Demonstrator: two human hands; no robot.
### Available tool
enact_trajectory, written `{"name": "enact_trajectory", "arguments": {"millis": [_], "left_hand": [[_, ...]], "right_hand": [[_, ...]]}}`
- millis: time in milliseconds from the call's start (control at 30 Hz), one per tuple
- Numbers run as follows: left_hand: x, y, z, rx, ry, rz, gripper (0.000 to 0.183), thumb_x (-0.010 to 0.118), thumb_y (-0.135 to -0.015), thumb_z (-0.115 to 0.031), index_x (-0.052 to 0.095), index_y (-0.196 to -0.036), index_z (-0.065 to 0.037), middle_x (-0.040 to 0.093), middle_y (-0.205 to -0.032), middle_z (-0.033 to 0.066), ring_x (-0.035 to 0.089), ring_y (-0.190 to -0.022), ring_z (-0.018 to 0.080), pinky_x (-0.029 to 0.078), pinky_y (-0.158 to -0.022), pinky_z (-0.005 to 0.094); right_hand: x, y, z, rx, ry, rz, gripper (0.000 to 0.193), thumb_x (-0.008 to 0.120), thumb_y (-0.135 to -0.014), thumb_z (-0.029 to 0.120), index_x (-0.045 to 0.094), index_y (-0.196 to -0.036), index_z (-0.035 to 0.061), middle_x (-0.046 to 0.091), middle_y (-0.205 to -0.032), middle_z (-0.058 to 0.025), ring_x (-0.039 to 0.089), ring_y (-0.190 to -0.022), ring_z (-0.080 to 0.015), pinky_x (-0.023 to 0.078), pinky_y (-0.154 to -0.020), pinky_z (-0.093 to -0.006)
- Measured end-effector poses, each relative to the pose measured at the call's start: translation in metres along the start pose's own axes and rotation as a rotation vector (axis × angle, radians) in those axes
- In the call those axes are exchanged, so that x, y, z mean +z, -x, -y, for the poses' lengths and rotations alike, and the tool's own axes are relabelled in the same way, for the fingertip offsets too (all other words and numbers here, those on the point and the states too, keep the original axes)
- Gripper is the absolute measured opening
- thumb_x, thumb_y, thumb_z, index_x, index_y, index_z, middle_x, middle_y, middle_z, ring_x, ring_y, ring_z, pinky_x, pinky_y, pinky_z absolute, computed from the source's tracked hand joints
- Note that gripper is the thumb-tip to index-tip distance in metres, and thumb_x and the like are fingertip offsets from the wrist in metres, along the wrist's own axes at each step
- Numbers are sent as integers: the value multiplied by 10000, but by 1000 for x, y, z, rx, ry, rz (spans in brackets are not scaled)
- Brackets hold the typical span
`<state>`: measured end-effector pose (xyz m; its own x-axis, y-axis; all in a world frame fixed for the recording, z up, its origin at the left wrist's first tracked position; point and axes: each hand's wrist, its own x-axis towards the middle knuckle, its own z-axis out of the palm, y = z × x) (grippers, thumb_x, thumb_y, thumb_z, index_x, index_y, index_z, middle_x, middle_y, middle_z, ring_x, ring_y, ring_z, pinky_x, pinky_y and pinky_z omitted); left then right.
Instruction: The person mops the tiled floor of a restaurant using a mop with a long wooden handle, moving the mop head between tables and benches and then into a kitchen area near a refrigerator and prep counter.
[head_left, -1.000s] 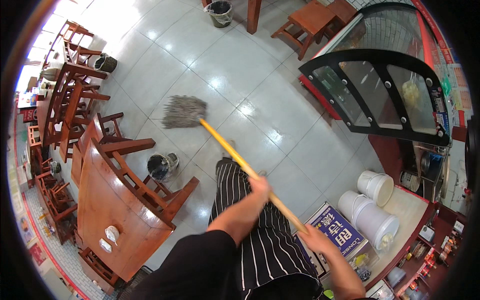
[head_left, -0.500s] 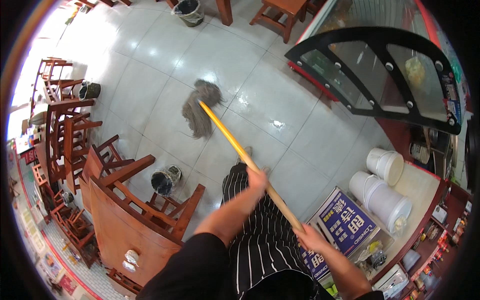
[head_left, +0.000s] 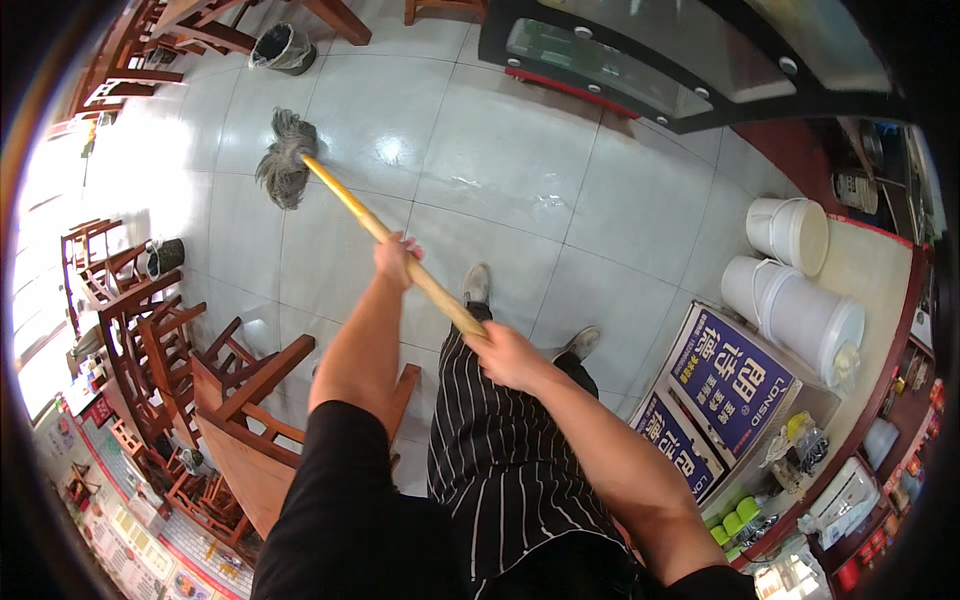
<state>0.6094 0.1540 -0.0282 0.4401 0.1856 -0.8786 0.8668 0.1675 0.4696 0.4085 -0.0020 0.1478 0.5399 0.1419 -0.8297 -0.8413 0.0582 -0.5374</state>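
Note:
A mop [head_left: 345,195] with a yellow-and-wood handle slants across the view from my waist toward the upper left. Its grey string head [head_left: 286,160] rests on the pale tiled floor [head_left: 490,190], which has wet, shiny patches. Partway down the handle, my left hand [head_left: 397,260] is closed around it, arm stretched forward. Near the top end, my right hand [head_left: 505,357] grips the handle in front of my striped apron [head_left: 510,440].
Wooden tables and stools [head_left: 255,390] stand along the left. A lined bin [head_left: 283,48] sits beyond the mop head. At right are a dark-framed glass cabinet [head_left: 640,50], white buckets [head_left: 790,300] and blue-and-white boxes [head_left: 720,380]. My shoes [head_left: 477,284] are on the tiles.
The mop head has swept left and farther away across the floor. Both hands have moved left with the handle, still gripping it, and my view has shifted.

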Motion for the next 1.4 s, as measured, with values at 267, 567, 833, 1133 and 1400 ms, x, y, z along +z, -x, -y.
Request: {"name": "enact_trajectory", "arguments": {"millis": [267, 567, 833, 1133, 1400], "left_hand": [[84, 200, 314, 117, -576, -135, 311, 551, -877, -146, 417, -1138, -43, 601, -900, 188, 635, -745, 309, 555, -709, 450], [139, 430, 500, -844, -487, 550, 193, 594, -909, -144, 511, -1037, -24, 621, -828, 122, 649, -693, 250, 553, -625, 466], [149, 323, 444, -259, -792, 159, 192, 622, -843, -90, 542, -977, 22, 617, -736, 148, 642, -593, 256, 533, -473, 396], [221, 127, 146, 209, -429, 168, 311, 563, -890, -108, 416, -1159, -59, 543, -784, 117, 537, -536, 207, 495, -430, 353], [244, 132, 148, 167, -437, 134, 346, 551, -843, -62, 406, -1155, -96, 530, -836, 102, 535, -622, 196, 490, -482, 337]], "right_hand": [[-107, 272, -231, 158, 121, -199, 342, 537, -972, 326, 523, -1056, -5, 544, -693, -95, 526, -551, -181, 429, -531, -346], [-168, 563, -373, 610, -360, -252, 414, 598, -956, 239, 466, -1319, 88, 610, -910, -117, 597, -755, -189, 477, -632, -350], [-147, 409, -331, 590, -452, -182, 347, 581, -970, 291, 518, -1184, 26, 473, -698, -2, 473, -631, -110, 410, -580, -299], [-163, 61, -94, 11, -544, -79, 305, 505, -987, 356, 509, -1001, 51, 475, -627, 3, 412, -432, -99, 314, -373, -270], [-184, 130, -95, 19, -586, -85, 282, 489, -994, 285, 492, -918, 14, 471, -618, -10, 439, -463, -108, 355, -418, -264]]}}
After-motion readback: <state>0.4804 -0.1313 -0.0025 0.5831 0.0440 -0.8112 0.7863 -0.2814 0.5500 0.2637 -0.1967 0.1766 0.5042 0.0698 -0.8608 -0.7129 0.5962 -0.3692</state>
